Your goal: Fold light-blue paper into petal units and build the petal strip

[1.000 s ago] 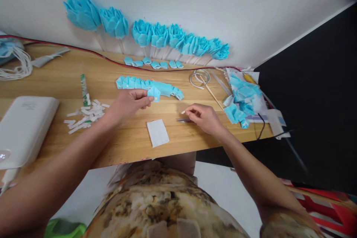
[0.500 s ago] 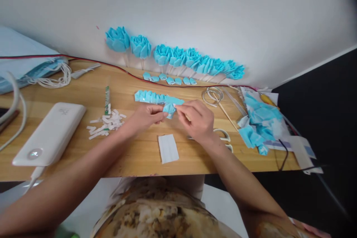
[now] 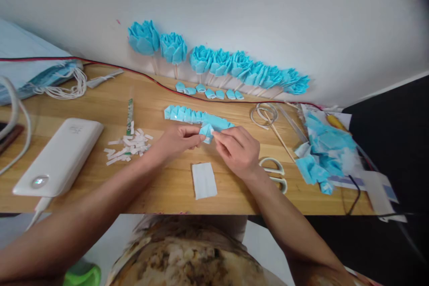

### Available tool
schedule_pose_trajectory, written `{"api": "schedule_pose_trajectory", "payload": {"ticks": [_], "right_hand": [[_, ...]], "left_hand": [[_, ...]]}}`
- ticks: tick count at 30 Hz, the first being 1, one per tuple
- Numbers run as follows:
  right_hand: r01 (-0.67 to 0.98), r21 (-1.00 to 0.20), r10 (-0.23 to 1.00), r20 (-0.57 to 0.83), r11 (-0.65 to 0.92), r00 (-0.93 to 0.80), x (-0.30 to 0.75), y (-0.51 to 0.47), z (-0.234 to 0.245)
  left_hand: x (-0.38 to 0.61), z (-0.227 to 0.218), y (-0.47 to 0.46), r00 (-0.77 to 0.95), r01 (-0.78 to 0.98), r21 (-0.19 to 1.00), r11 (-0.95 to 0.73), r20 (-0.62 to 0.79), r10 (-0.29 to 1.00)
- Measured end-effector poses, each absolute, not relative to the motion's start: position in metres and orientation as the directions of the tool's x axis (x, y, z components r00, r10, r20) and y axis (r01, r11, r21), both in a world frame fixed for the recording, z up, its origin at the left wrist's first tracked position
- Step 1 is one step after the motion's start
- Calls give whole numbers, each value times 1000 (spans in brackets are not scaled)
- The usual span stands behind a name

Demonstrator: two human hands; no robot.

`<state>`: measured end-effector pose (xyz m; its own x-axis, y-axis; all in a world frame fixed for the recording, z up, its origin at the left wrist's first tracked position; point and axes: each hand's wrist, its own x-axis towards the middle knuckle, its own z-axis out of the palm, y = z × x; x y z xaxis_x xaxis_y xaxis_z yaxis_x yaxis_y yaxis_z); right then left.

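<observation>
Between my two hands is a small folded blue petal (image 3: 206, 132) with a whitish patch on it. My left hand (image 3: 179, 141) pinches its left side. The fingertips of my right hand (image 3: 237, 147) are closed on its right edge. Just behind lies a row of overlapping blue petals (image 3: 184, 114), partly covered by my fingers at its right end. A white square piece of fabric (image 3: 204, 180) rests on the wood in front of my hands. Beside my right wrist are the pale handles of scissors (image 3: 273, 166), whose blades are hidden.
Blue handmade flowers (image 3: 221, 62) on sticks lean against the wall, with loose petals (image 3: 210, 93) below. Left are white paper strips (image 3: 129, 146) and a white power bank (image 3: 60, 156). Right are a tape roll (image 3: 264, 115), a wooden stick (image 3: 279, 136) and blue scraps (image 3: 330, 143). A red-black cable (image 3: 147, 81) crosses behind.
The camera view has shifted slightly, and more of the scissors handles shows. Both hands keep hold of the small petal, with little change in their grip.
</observation>
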<state>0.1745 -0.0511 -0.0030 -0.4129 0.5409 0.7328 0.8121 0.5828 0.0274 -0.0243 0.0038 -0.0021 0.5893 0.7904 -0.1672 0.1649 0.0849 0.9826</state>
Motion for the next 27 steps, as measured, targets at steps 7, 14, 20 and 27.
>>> {"api": "schedule_pose_trajectory", "payload": {"ticks": [7, 14, 20, 27], "right_hand": [[802, 42, 515, 746, 596, -422, 172, -50, -3], [805, 52, 529, 729, 591, -435, 169, -49, -3], [794, 12, 570, 690, 607, -446, 171, -49, -3], [731, -341, 748, 573, 590, -336, 173, -52, 2]], "left_hand": [[-25, -3, 4, 600, 171, 982, 82, -170, 782], [-26, 1, 4, 625, 155, 984, 87, -166, 763], [-25, 1, 3, 596, 106, 978, 179, -207, 776], [-26, -3, 5, 558, 58, 978, 198, -196, 806]]}}
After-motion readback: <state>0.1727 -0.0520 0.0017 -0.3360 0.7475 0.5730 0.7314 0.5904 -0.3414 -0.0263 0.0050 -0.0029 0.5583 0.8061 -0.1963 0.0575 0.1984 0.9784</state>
